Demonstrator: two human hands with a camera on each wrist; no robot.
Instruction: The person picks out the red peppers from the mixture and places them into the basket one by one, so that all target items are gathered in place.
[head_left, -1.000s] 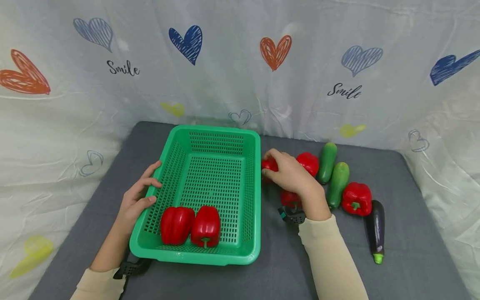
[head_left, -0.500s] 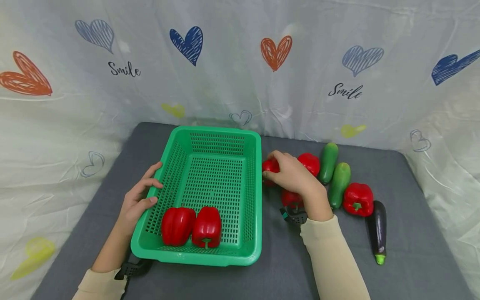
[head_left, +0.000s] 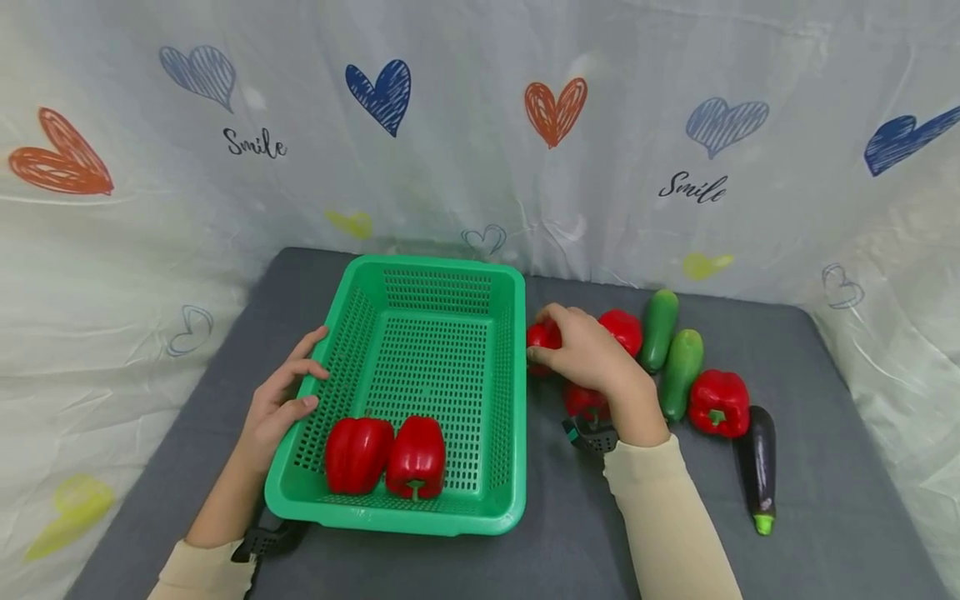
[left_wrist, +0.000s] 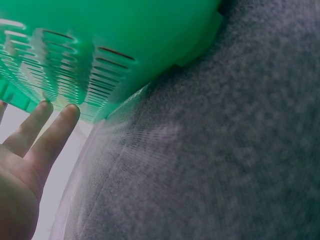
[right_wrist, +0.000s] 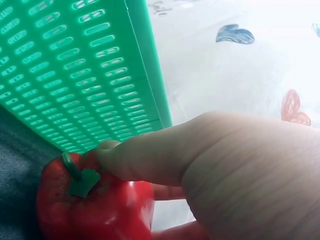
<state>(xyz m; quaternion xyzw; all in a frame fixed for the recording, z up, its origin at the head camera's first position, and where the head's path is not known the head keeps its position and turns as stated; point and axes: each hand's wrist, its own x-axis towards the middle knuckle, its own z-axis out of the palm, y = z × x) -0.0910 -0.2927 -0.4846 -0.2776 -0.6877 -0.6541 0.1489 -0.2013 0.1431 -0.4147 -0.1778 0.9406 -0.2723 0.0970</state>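
My right hand [head_left: 588, 354] grips a red bell pepper [head_left: 546, 337] just right of the green basket [head_left: 397, 521]. In the right wrist view the thumb lies on top of this bell pepper [right_wrist: 105, 215], beside its green stem, and fingers show at its far side. At the basket's left rim rests my left hand [head_left: 277, 408], fingers spread and fairly straight. The left wrist view shows fingers [left_wrist: 52, 137] at the basket's slotted outer wall. Inside the basket, at its near end, lie two red bell peppers [head_left: 358, 456], side by side.
Behind and below my right hand are two more red bell peppers [head_left: 624, 329], partly covered. Farther right lie two cucumbers [head_left: 682, 373], another bell pepper [head_left: 718, 403] and an eggplant [head_left: 759, 462] on the grey cloth [head_left: 570, 533]. A heart-print curtain [head_left: 465, 167] hangs behind.
The head view has shifted slightly, so everything sits a little lower and farther right. Both hands keep their places, with the right still at the same bell pepper.
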